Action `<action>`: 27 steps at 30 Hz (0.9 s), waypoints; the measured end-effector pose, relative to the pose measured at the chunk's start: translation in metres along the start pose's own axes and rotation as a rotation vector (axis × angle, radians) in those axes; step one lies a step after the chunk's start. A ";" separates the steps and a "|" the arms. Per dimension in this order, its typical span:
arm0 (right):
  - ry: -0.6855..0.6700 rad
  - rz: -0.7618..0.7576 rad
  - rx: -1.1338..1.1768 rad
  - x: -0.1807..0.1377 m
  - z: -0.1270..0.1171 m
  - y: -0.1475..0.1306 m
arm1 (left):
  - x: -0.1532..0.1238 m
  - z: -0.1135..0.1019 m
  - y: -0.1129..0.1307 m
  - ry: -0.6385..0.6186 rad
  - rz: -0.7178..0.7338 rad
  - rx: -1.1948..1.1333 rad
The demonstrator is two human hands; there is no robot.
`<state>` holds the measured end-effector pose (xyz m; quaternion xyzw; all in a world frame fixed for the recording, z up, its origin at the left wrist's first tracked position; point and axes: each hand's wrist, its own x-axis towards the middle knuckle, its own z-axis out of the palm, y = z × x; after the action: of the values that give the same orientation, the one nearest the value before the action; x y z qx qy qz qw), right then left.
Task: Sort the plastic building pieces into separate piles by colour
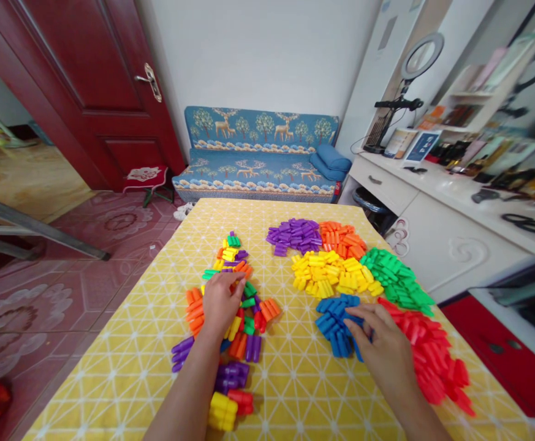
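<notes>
My left hand [222, 300] rests over a mixed-colour arrangement of small plastic building pieces [236, 329] on the left half of the table. Its fingers are curled and pressed together at the arrangement, and whatever lies under them is hidden. Purple, orange, green, red and yellow pieces stick out around that hand, several of them joined in short rows. At the small pile of blue building pieces [336, 321], my right hand [380, 343] has its thumb and fingers closing on a blue piece, partly covered by the fingers.
Sorted heaps surround the right hand: purple [295, 235], orange [342, 239], yellow [326, 274], green [398, 278] and red [435, 355]. Joined yellow pieces [222, 411] lie near the front. A yellow patterned tablecloth [290, 392] covers the table. Beyond stands a blue sofa [258, 162]; a white dresser [451, 226] is on the right.
</notes>
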<state>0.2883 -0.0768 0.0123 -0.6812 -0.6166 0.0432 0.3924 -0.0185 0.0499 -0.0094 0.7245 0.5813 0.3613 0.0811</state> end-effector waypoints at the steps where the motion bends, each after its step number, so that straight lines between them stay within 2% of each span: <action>1: -0.031 -0.026 0.045 -0.001 0.007 -0.012 | 0.000 0.000 0.000 -0.001 -0.003 0.002; 5: -0.317 -0.147 0.212 0.000 0.051 -0.062 | 0.000 -0.001 0.000 -0.009 -0.009 0.003; 8: -0.469 -0.220 0.211 0.003 0.088 -0.084 | -0.001 -0.002 0.000 -0.012 -0.002 -0.002; 10: -0.463 -0.256 0.200 0.003 0.107 -0.090 | -0.001 -0.002 0.001 -0.015 -0.001 -0.006; 13: -0.371 -0.228 0.252 0.003 0.122 -0.089 | 0.000 -0.001 0.001 -0.017 0.005 -0.011; 18: -0.245 -0.088 0.402 -0.001 0.122 -0.082 | 0.000 -0.001 0.002 -0.029 0.021 0.011; 23: -0.218 -0.048 0.455 -0.005 0.109 -0.086 | 0.000 -0.002 0.001 -0.030 0.027 0.012; 25: -0.202 -0.006 0.488 0.009 0.097 -0.086 | 0.000 -0.002 0.001 -0.026 0.025 0.011; 27: -0.140 0.036 0.524 0.039 0.081 -0.079 | 0.000 -0.002 0.001 -0.025 0.014 0.012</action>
<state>0.1898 -0.0096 0.0195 -0.5624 -0.5979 0.2554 0.5109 -0.0188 0.0495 -0.0077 0.7335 0.5773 0.3494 0.0813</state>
